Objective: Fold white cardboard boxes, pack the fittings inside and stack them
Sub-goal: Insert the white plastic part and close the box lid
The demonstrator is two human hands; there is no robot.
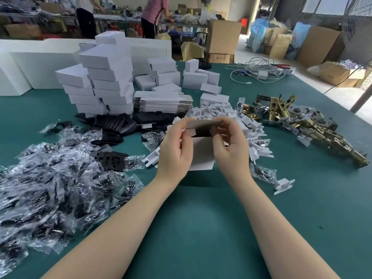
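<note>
Both of my hands hold one white cardboard box [202, 156] upright above the green table [201, 228]. My left hand [176, 150] grips its left side, fingers curled over a top flap. My right hand [231, 148] grips the right side and pinches the grey inner face of the open lid flap. The box's mouth is open and dark inside. Stacked folded white boxes [104, 83] stand at the back left, with a pile of flat box blanks [161, 103] beside them. Brass latch fittings [298, 119] lie at the right.
Clear bags of black parts [56, 178] cover the left of the table. Black plates [112, 160] and white plastic inserts [231, 117] lie behind my hands. A tangle of white cable [257, 73] sits far right. Two people stand at a distant bench.
</note>
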